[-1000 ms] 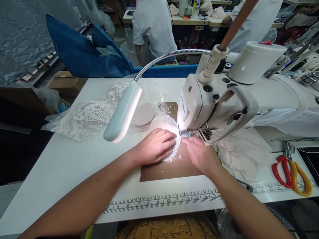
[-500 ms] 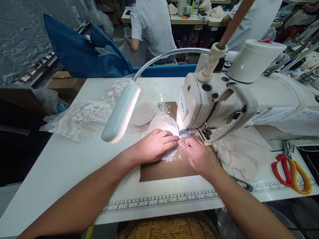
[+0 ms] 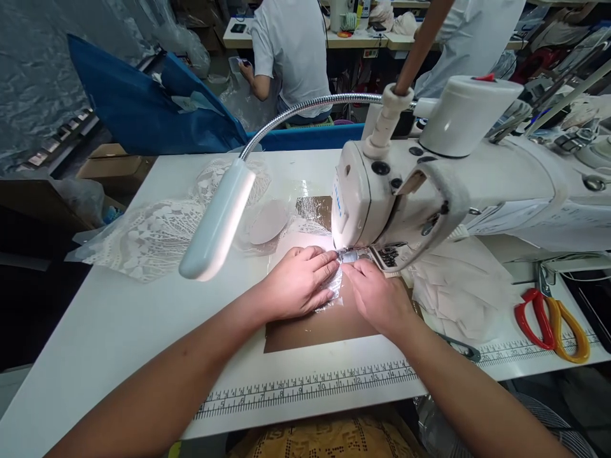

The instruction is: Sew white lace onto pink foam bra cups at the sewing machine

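Observation:
My left hand (image 3: 303, 283) lies palm down with its fingers spread on a pale piece of fabric with lace (image 3: 338, 286), just left of the needle area. My right hand (image 3: 379, 296) pinches the near right edge of that fabric, its thumb and forefinger close to the other hand's fingertips. Directly beyond the fingertips stands the white sewing machine (image 3: 358, 197); its head hides part of the stitching spot. Under the work lies a shiny brown sheet (image 3: 305, 334). My hands cover much of the fabric.
A lamp (image 3: 219, 219) hangs over the left side. Lace pieces (image 3: 147, 232) and a pale oval piece (image 3: 268, 222) lie left of the machine. To the right are pale fabric pieces (image 3: 458, 286) and red-and-yellow-handled scissors (image 3: 548, 324). A ruler strip (image 3: 310, 387) runs along the front edge.
My left hand's fingers have spread apart, and the fabric has turned slightly under it. My right hand stays by the fabric's edge. The whole view has shifted a little.

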{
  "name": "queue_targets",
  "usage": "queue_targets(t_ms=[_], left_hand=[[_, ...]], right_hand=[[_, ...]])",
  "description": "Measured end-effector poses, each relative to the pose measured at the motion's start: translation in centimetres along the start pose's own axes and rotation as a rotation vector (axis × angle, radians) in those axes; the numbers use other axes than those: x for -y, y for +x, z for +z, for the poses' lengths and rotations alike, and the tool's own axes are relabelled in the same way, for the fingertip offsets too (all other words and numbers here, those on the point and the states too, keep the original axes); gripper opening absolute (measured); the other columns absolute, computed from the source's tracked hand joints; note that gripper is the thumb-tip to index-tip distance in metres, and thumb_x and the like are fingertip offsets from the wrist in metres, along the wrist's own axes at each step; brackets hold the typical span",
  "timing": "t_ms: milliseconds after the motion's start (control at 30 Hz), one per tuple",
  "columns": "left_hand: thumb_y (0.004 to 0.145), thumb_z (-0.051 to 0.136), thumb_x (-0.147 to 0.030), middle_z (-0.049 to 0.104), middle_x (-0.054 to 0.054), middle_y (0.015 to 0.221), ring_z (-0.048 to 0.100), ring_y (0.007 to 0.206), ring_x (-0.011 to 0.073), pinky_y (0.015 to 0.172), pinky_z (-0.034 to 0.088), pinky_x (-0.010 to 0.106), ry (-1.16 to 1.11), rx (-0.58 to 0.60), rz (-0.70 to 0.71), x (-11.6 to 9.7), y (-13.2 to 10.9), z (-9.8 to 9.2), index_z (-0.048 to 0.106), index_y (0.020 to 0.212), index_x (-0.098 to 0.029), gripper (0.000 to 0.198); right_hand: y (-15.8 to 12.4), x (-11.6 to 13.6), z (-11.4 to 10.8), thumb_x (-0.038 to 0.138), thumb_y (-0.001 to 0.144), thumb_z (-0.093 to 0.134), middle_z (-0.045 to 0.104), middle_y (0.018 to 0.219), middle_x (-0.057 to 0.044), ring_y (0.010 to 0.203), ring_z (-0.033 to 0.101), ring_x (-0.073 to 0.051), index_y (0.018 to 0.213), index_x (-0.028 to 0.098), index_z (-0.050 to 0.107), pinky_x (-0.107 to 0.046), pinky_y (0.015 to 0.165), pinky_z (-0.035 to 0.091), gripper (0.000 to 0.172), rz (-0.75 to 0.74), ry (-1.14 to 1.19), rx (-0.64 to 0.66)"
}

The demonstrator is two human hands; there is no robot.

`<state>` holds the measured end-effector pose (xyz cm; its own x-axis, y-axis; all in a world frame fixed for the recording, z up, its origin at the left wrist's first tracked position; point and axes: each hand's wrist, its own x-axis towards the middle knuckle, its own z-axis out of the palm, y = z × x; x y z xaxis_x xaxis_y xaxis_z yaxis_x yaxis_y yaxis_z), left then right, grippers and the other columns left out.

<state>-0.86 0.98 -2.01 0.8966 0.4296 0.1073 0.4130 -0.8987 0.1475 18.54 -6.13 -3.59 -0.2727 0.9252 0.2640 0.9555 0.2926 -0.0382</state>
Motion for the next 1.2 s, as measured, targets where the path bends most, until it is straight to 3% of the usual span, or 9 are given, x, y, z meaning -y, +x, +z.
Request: queue_targets(t_ms=[300, 533, 800, 1200], left_hand=[[0.093, 0.046, -0.046, 0.056, 0.018, 0.131, 0.052, 0.106, 0.033, 0.082, 0.042, 0.044, 0.046, -0.035, -0.085, -0.4, 0.5, 0.7, 0.055, 0.128, -0.006, 0.054], [0.093, 0.045, -0.046, 0.058, 0.021, 0.125, 0.052, 0.104, 0.0333, 0.078, 0.042, 0.044, 0.074, -0.069, -0.092, -0.5, 0.6, 0.9, 0.055, 0.128, -0.005, 0.054], [0.096, 0.044, -0.032, 0.056, 0.016, 0.131, 0.052, 0.111, 0.0294, 0.09, 0.042, 0.044, -0.051, -0.093, 0.003, -0.1, -0.2, 0.5, 0.058, 0.124, -0.011, 0.038], [0.096, 0.043, -0.027, 0.058, 0.014, 0.129, 0.053, 0.104, 0.0282, 0.08, 0.039, 0.04, 0.003, -0.059, 0.008, 0.1, 0.3, 0.1, 0.058, 0.124, -0.013, 0.035]], right_hand=[[-1.1, -0.7, -0.1, 0.007, 0.082, 0.045, 0.065, 0.09, -0.005, 0.067, 0.051, -0.016, 0.112, 0.02, 0.067, -0.028, 0.057, 0.031, 0.039, -0.038, 0.116, -0.007], [-1.5, -0.8, -0.5, 0.004, 0.083, 0.042, 0.064, 0.086, -0.005, 0.076, 0.051, -0.017, 0.107, 0.018, 0.066, -0.028, 0.068, 0.035, 0.037, -0.123, 0.226, 0.034], [-1.5, -0.6, -0.6, 0.004, 0.081, 0.045, 0.06, 0.081, -0.003, 0.072, 0.044, -0.016, 0.099, 0.018, 0.067, -0.029, 0.065, 0.03, 0.032, -0.212, 0.17, 0.036], [-1.2, -0.5, -0.4, 0.005, 0.082, 0.047, 0.063, 0.085, -0.005, 0.076, 0.051, -0.017, 0.106, 0.018, 0.066, -0.029, 0.06, 0.03, 0.034, -0.138, 0.114, 0.015]])
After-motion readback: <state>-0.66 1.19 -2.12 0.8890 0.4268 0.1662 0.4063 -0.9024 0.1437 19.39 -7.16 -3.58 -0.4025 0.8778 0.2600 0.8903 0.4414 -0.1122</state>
